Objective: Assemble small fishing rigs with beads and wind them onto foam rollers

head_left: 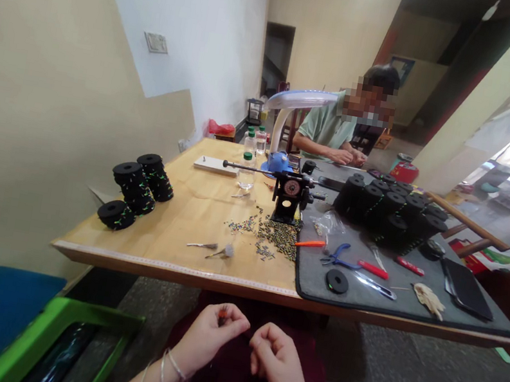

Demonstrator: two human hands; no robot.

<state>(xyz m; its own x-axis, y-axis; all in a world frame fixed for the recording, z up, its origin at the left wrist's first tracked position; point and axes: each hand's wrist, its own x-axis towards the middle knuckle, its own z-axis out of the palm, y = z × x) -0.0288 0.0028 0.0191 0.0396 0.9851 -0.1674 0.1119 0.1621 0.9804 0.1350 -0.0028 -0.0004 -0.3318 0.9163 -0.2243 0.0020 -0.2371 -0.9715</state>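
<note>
Over my lap, in front of the table edge, both hands are held close together. My left hand (215, 331) is closed in a pinch, with a small orange and dark piece (221, 316) showing among its fingers; its exact kind is too small to tell. Fingers curled and thumb against them, my right hand (274, 351) is a short gap away. Whatever it pinches, if anything, cannot be made out. Closest on the table are two thin brush-like bundles (224, 252) and a heap of small dark-and-yellow pieces (279, 237).
Stacked black foam spools (142, 184) stand at left, more (386, 206) at right. A winding device with a counter (288, 193) and a lamp (282, 130) occupy the middle. Blue pliers (338, 254) lie on the grey mat (313, 279). Across the table sits another person (328, 131).
</note>
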